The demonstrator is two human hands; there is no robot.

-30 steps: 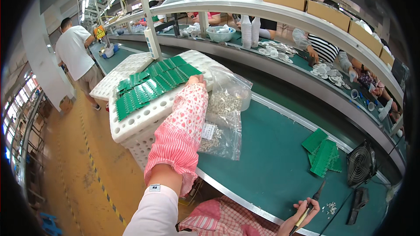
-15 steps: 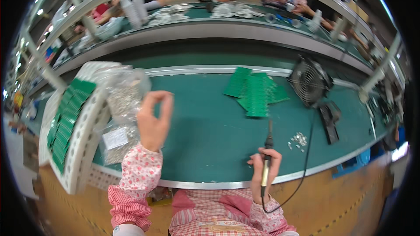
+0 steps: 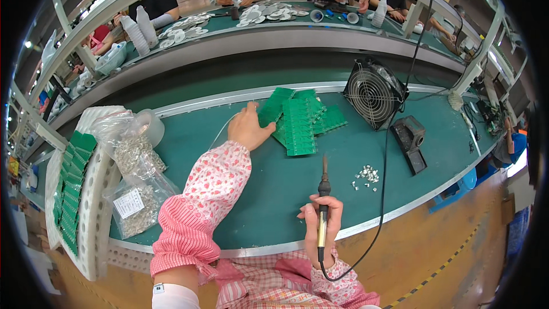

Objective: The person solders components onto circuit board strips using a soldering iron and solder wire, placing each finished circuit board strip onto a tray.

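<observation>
My left hand (image 3: 250, 129) reaches to the left edge of a loose pile of green circuit boards (image 3: 299, 129); its thumb and fingers are apart, close to the leftmost board. Whether the fingertips touch that board I cannot tell. Beside this hand a thin pale wire (image 3: 222, 130) curves over the mat, its far end hidden by the hand. My right hand (image 3: 323, 220) is closed round a soldering iron (image 3: 324, 189), tip pointing away from me toward the pile. Small silvery parts (image 3: 366, 177) lie scattered to the right of the iron.
A white foam rack (image 3: 91, 194) with green boards (image 3: 74, 186) stands at the left, beside bags of small parts (image 3: 137, 206). A black fan (image 3: 374, 94) and a soldering iron stand (image 3: 409, 143) are at the right. The iron's cord (image 3: 384, 194) loops nearby. Co-workers sit across the bench.
My left hand has moved from beside the bags, rightward and away from me, to the board pile, and its fingers have spread. My right hand keeps the soldering iron. The whole view has shifted.
</observation>
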